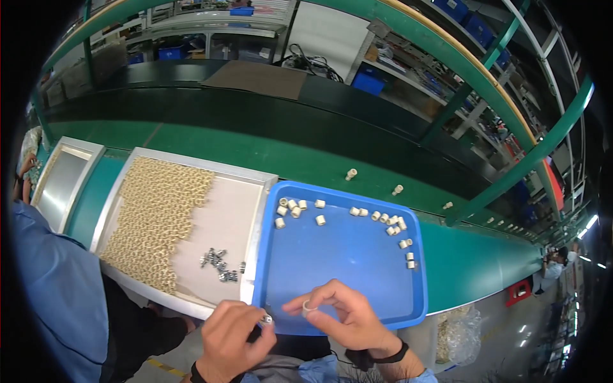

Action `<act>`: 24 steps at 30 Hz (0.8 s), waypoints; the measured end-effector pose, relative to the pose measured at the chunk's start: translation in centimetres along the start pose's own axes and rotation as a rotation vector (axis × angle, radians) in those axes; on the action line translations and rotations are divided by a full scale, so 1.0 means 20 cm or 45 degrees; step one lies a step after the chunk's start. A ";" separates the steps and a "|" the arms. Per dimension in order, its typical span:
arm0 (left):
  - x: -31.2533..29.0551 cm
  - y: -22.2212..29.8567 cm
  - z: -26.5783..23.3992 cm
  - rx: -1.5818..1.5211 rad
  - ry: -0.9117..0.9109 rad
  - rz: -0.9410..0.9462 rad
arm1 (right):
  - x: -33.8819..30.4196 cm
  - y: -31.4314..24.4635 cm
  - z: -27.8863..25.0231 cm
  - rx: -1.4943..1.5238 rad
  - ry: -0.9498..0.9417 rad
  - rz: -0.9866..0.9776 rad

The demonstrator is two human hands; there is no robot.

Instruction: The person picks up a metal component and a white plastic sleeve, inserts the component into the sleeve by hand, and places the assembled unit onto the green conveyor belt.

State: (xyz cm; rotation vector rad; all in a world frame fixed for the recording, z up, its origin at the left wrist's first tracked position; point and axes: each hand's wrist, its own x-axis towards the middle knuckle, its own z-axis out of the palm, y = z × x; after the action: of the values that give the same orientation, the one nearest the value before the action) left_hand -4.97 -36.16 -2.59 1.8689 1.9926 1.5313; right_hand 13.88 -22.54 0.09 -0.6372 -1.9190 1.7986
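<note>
My left hand (pixel 231 338) is closed, with a small shiny metal part (pixel 267 318) pinched between thumb and fingers at the near left corner of a blue plastic tray (pixel 345 268). Just to its right, my right hand (pixel 348 316) holds a cream ring-shaped part (pixel 309 308) between thumb and index finger, over the tray's near edge. The two parts are apart. Several short cream cylinders (pixel 320 220) lie in the blue tray along its far and right sides.
Left of the blue tray, a metal-framed tray (pixel 223 191) holds rows of cream parts (pixel 153 217) and a pile of small metal pieces (pixel 220 263). Three cream fittings (pixel 351 173) stand along the green bench. A person's blue sleeve (pixel 57 287) is close at left. Green posts (pixel 511 166) rise at right.
</note>
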 end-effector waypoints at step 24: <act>0.11 0.11 0.28 -0.066 -0.283 0.280 | -0.13 0.08 -0.20 -0.547 0.289 -0.700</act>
State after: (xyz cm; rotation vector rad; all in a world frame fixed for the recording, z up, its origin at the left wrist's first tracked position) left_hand -0.59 -31.54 -2.83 2.1881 1.6875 1.3315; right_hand 18.38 -20.72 -1.26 -0.3687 -2.0710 0.9508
